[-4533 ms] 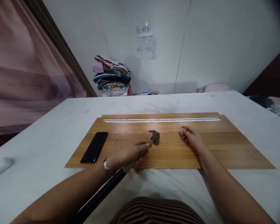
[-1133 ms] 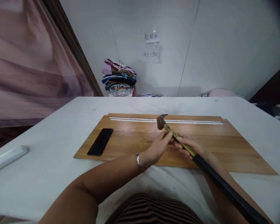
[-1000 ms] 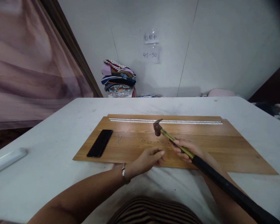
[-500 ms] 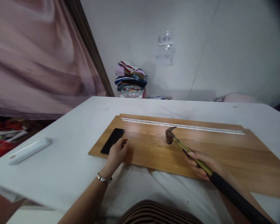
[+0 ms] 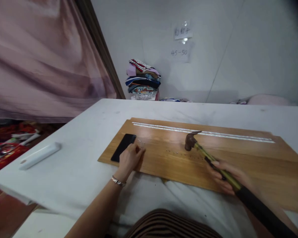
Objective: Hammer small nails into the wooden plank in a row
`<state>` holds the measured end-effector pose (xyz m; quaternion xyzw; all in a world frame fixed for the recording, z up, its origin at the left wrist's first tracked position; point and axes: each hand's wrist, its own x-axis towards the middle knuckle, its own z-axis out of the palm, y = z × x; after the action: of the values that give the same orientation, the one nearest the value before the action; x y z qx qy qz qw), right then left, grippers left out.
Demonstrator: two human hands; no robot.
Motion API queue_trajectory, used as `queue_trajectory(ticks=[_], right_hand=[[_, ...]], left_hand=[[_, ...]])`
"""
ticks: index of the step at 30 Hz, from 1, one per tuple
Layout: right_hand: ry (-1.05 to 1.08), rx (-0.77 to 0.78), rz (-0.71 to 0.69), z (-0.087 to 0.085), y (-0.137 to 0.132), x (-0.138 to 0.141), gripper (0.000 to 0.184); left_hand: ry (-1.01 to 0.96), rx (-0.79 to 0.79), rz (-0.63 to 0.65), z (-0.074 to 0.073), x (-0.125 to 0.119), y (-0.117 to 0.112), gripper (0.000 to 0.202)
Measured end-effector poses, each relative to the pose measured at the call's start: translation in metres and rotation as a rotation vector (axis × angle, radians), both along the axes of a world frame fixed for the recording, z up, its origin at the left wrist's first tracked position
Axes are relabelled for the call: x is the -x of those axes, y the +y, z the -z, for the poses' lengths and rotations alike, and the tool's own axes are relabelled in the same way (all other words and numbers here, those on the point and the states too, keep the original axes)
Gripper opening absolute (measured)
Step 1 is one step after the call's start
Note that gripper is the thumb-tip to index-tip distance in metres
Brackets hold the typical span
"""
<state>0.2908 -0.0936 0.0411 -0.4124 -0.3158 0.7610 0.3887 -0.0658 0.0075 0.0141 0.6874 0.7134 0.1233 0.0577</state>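
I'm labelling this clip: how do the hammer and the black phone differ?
The hammer is long-handled with a curved brown head; the phone is a flat, dark slab. The hammer is held in the right hand; the phone lies on the wooden board, partly hidden by the left hand. Both show black surfaces.

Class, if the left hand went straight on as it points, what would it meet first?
Probably the loose nails on the board, just ahead of the left hand; whether it touches them is unclear.

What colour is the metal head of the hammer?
The hammer head is dull brown, showing best in the head view.
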Motion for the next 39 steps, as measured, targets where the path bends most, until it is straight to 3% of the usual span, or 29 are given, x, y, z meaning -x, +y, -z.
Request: queue_trajectory(ticks=[8,14,19,26,29,39], right_hand=[[-0.05,-0.015,-0.033,-0.003,0.002,0.007,0.028],[-0.064,-0.028,-0.006,-0.008,0.0,0.012,0.027],[-0.07,-0.018,0.001,-0.006,0.001,0.011,0.027],[-0.07,-0.03,-0.025,0.001,0.002,0.011,0.025],[-0.058,-0.03,-0.032,0.0,0.002,0.012,0.024],[-0.041,-0.03,-0.009,-0.01,0.0,0.01,0.027]], left_hand=[[0.058,0.081,-0.002,-0.003,0.0,0.004,0.026],[0.091,-0.035,-0.008,0.003,-0.005,-0.001,0.028],[-0.006,-0.144,-0.006,0.01,-0.002,-0.006,0.029],[-0.093,-0.262,0.102,0.013,-0.001,-0.013,0.032],[-0.111,-0.235,0.13,0.014,-0.004,-0.017,0.032],[-0.129,-0.142,0.389,0.026,-0.021,-0.029,0.036]])
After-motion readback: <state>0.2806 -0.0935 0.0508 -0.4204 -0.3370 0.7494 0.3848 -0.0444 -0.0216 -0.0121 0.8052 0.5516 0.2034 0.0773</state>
